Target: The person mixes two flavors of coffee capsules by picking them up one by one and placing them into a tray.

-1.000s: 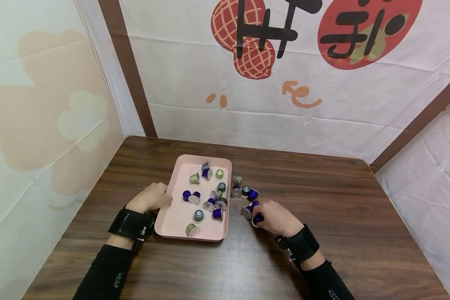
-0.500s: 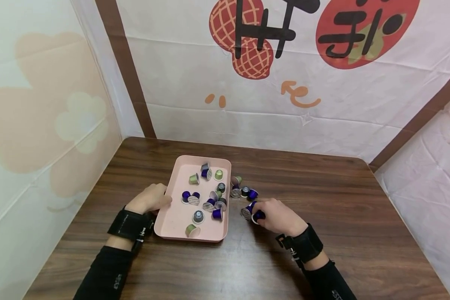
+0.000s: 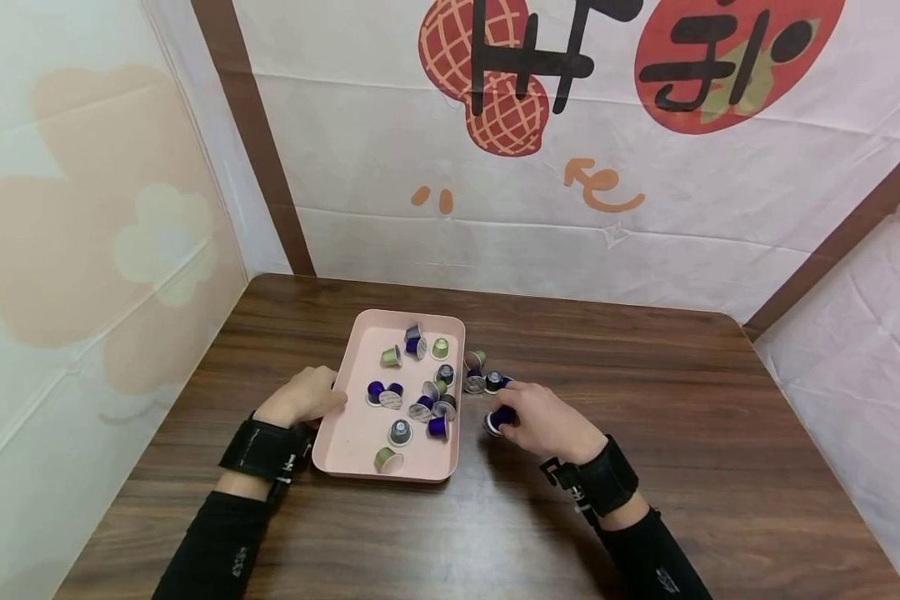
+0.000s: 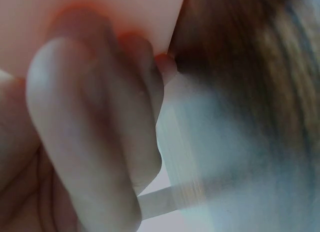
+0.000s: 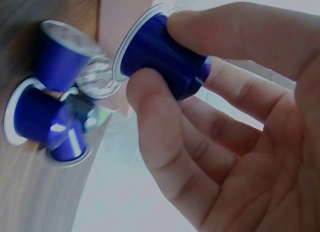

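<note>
In the head view my left hand grips the left rim of a shallow pink tray. Up close in the left wrist view, its curled fingers lie against the tray's pink wall. My right hand, to the right of the tray, pinches a dark blue coffee capsule between thumb and forefinger, its pale rim turned away from the palm. Beyond it in the right wrist view are more capsules, including a blue one on its side and another blue one with its foil lid showing.
Several blue, green and grey capsules lie scattered in the tray, such as a grey one and a green one. A green capsule and a dark one lie just right of it on the wooden table. Printed cloth hangs behind.
My right hand has moved slightly left and away from me, bringing the pinched blue capsule over where another blue one lay. The left hand stays on the tray rim.
</note>
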Demonstrator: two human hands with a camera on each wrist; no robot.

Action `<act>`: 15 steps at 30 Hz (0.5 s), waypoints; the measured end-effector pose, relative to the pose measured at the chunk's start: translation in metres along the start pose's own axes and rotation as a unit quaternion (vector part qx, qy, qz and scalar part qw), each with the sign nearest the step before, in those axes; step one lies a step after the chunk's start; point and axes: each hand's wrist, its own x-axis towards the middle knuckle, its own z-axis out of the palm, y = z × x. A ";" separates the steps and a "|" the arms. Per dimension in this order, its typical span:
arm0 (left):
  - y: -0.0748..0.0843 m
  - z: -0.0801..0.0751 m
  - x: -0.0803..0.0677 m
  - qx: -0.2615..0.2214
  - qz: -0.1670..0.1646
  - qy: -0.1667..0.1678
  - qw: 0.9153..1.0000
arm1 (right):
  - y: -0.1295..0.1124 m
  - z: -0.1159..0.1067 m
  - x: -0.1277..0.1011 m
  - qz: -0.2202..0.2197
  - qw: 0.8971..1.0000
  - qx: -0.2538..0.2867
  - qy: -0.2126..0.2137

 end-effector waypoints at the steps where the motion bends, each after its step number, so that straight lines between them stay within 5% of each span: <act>1: 0.000 0.000 0.000 0.001 -0.001 0.000 1.000 | -0.002 -0.001 0.003 -0.004 1.000 -0.002 -0.001; 15: 0.001 0.001 0.001 0.006 -0.009 0.002 1.000 | -0.027 -0.010 0.057 -0.055 0.996 -0.060 -0.039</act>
